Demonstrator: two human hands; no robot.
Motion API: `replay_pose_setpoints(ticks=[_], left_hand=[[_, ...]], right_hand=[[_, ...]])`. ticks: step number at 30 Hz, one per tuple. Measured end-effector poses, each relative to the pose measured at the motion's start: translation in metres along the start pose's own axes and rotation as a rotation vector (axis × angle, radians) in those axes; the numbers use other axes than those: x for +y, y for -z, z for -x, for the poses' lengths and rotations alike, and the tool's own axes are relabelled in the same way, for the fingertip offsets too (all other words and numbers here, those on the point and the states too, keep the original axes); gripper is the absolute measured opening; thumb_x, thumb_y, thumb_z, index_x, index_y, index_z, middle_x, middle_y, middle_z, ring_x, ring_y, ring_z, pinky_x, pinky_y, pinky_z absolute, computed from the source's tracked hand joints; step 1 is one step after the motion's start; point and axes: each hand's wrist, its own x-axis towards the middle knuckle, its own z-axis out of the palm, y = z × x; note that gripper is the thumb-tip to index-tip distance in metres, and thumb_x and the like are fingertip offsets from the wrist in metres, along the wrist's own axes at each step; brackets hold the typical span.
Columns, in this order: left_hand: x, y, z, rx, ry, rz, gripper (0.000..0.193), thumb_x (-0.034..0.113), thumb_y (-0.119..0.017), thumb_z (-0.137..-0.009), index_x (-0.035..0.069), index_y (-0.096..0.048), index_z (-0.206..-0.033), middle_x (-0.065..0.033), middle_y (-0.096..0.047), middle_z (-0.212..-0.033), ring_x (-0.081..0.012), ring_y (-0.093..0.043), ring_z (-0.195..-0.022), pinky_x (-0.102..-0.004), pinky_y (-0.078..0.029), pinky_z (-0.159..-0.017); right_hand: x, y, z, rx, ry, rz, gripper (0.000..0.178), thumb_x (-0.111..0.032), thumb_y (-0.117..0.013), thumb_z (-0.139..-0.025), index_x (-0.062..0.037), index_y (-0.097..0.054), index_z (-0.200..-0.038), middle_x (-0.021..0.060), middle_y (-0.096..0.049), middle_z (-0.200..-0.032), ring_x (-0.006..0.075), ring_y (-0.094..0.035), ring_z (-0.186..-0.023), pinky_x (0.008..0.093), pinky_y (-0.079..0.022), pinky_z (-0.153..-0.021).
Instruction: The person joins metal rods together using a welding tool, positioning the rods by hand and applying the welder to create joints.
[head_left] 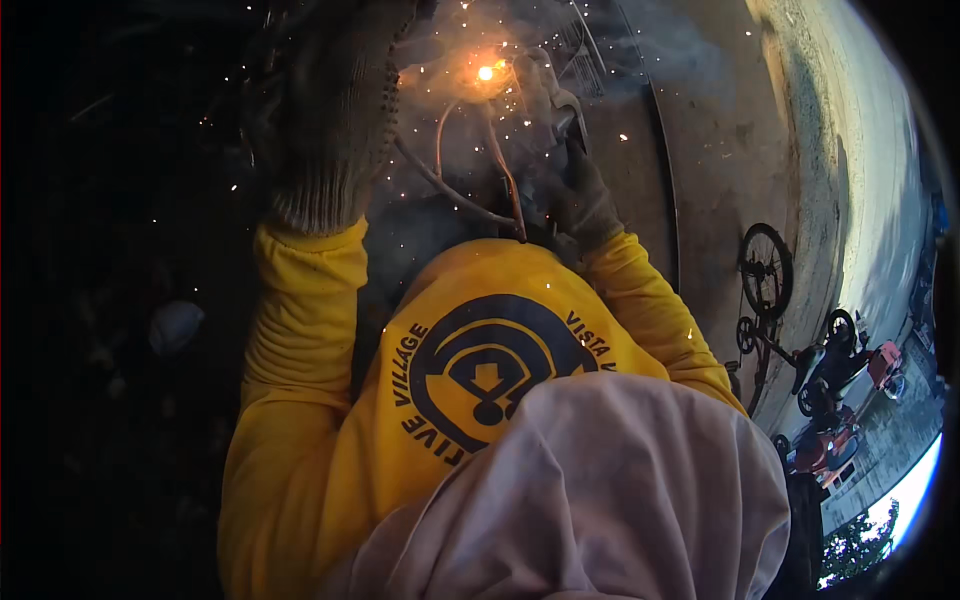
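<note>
A small orange-white glowing point (486, 73) throws sparks and smoke at the top middle. Below it, thin bent brownish rods (463, 195) meet near my chest. My left hand (335, 120), in a knitted work glove, is raised beside the glow on its left; shadow hides its fingers and anything in them. On the other side, my right hand (588, 195) wears a dark glove and closes around something I cannot make out. A pale grey shape (560, 100) stands just above that hand, blurred by smoke.
A pale cloth (600, 490) drapes in front of my yellow shirt (490, 270). Far right, a bicycle (766, 275) and motorcycles (835, 370) stand beside a sunlit paved strip (870, 150). A dark line (665, 150) runs along the brown ground. Deep shadow covers the left side.
</note>
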Motion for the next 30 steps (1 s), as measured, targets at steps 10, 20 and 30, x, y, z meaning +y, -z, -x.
replay_pose_setpoints(ticks=[10, 20, 30], left_hand=[[0.007, -0.026, -0.036, 0.099, 0.008, -0.092, 0.039, 0.02, -0.06, -0.098, -0.002, -0.06, -0.13, -0.0205, -0.068, -0.109, -0.0219, -0.065, -0.086, -0.0366, -0.055, -0.071], [0.012, -0.045, -0.046, 0.175, -0.021, -0.248, 0.037, 0.02, -0.063, -0.096, -0.002, -0.062, -0.126, -0.0206, -0.069, -0.107, -0.0278, -0.07, -0.09, -0.0387, -0.061, -0.071], [0.013, -0.015, -0.037, -0.148, 0.034, 0.119, 0.038, 0.018, -0.061, -0.097, -0.003, -0.058, -0.128, -0.0274, -0.068, -0.111, -0.0432, -0.071, -0.099, -0.0572, -0.064, -0.077]], right_hand=[[0.021, 0.032, -0.037, -0.103, 0.453, 0.81, 0.06, -0.026, -0.067, -0.087, -0.0089, -0.051, -0.142, 0.0199, -0.06, -0.128, 0.0348, -0.064, -0.111, 0.0388, -0.054, -0.089], [-0.003, 0.042, -0.032, -0.113, -0.387, 0.024, 0.06, -0.034, -0.074, -0.087, 0.0032, -0.058, -0.131, 0.0222, -0.072, -0.105, 0.0302, -0.072, -0.095, 0.0375, -0.055, -0.083], [-0.002, 0.032, -0.023, -0.05, -0.361, -0.032, 0.064, -0.034, -0.074, -0.087, 0.0048, -0.055, -0.135, 0.0191, -0.072, -0.104, 0.025, -0.072, -0.089, 0.0348, -0.056, -0.079]])
